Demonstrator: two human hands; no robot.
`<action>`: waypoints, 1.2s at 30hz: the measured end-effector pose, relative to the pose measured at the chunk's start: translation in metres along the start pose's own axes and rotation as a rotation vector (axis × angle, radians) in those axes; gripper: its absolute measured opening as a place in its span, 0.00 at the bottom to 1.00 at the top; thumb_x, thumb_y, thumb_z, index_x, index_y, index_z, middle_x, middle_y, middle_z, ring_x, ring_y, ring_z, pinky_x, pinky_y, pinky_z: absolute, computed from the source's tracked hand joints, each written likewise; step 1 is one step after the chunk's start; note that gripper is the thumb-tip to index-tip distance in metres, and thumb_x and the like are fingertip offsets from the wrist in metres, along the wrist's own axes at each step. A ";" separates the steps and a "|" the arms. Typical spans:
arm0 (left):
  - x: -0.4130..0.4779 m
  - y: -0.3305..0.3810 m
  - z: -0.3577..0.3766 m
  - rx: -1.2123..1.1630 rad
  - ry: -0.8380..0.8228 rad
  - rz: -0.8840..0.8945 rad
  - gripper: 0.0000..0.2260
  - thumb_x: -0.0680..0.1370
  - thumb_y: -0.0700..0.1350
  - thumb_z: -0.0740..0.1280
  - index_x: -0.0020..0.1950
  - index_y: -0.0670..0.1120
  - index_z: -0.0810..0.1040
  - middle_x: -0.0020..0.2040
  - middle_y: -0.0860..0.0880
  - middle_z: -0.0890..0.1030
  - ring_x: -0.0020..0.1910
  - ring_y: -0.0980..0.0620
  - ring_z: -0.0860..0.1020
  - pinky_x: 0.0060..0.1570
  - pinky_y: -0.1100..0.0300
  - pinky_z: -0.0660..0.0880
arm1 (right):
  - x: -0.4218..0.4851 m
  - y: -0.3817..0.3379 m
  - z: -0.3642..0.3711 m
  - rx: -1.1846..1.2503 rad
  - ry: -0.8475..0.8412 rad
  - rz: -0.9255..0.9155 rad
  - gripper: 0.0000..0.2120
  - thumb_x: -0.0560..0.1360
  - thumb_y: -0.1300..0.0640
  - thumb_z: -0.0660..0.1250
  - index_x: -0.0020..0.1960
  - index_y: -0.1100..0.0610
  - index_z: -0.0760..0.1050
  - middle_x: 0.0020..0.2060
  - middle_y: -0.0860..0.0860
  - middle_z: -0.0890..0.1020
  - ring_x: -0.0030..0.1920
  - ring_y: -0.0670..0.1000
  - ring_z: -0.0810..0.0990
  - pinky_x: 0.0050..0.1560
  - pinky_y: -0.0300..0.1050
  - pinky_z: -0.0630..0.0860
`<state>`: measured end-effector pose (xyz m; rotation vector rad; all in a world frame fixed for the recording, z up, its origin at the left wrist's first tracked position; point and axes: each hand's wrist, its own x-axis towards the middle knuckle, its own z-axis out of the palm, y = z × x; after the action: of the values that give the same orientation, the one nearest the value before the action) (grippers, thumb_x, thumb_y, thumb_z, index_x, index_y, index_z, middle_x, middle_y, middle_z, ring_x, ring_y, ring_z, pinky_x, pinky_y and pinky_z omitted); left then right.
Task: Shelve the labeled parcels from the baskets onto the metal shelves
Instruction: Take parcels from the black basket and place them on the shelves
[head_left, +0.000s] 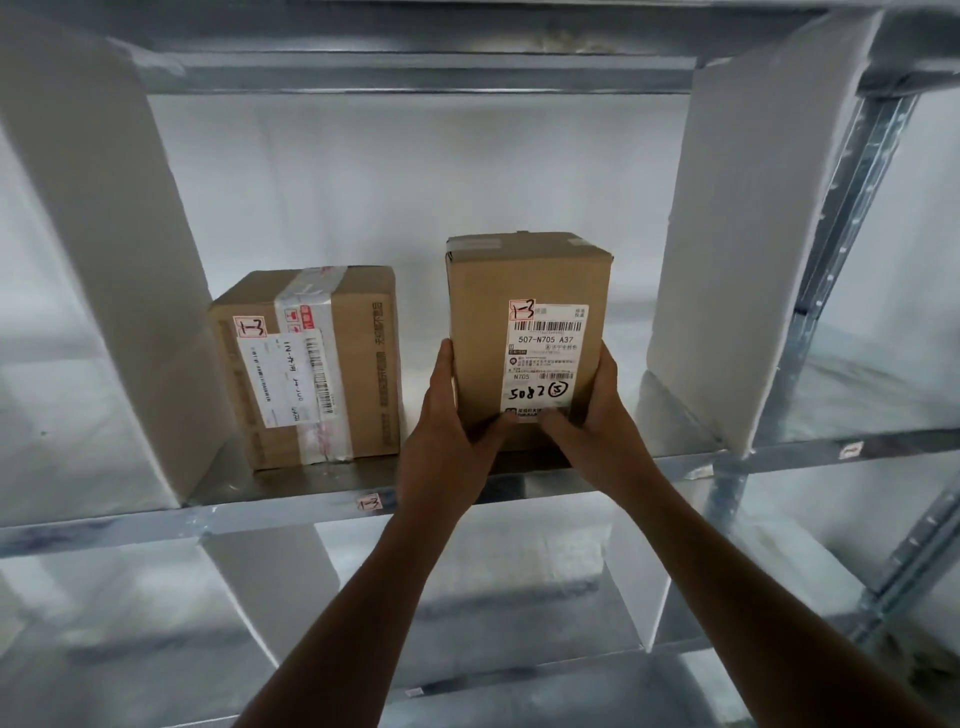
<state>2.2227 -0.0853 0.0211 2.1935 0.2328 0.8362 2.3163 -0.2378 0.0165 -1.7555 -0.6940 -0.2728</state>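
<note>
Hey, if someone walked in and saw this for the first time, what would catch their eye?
The tall parcel stands upright at mid-frame, its white label facing out, gripped low on both sides by the left hand and right hand. Left of it, a taped parcel sits on the same metal shelf, between white dividers.

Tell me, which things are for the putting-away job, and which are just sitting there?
For the job: the tall parcel, gripped by the left hand and right hand; the taped parcel beside it; the metal shelf under them.
Just there: the white dividers; the lower shelf.
</note>
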 end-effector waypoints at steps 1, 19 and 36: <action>0.000 0.002 0.000 0.007 0.001 -0.011 0.47 0.71 0.67 0.68 0.82 0.60 0.44 0.79 0.54 0.67 0.71 0.44 0.75 0.61 0.43 0.80 | 0.001 0.001 0.000 0.005 -0.002 0.003 0.42 0.72 0.46 0.72 0.78 0.43 0.52 0.70 0.39 0.70 0.69 0.47 0.74 0.53 0.32 0.80; 0.030 0.032 -0.123 0.559 0.498 0.363 0.25 0.81 0.60 0.60 0.73 0.47 0.76 0.74 0.45 0.75 0.77 0.38 0.65 0.75 0.38 0.63 | 0.030 -0.125 -0.003 -0.642 0.195 -0.703 0.31 0.79 0.40 0.61 0.78 0.54 0.69 0.81 0.55 0.65 0.83 0.60 0.58 0.81 0.64 0.49; 0.074 0.015 -0.150 0.881 0.075 0.110 0.34 0.75 0.75 0.46 0.73 0.61 0.72 0.74 0.56 0.73 0.75 0.48 0.68 0.72 0.46 0.62 | 0.072 -0.138 0.034 -0.982 0.085 -0.340 0.28 0.79 0.36 0.49 0.66 0.48 0.79 0.63 0.48 0.82 0.73 0.56 0.72 0.78 0.73 0.42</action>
<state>2.1837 0.0239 0.1423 3.0075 0.6136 0.9957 2.2880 -0.1619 0.1543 -2.5075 -0.8682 -1.0521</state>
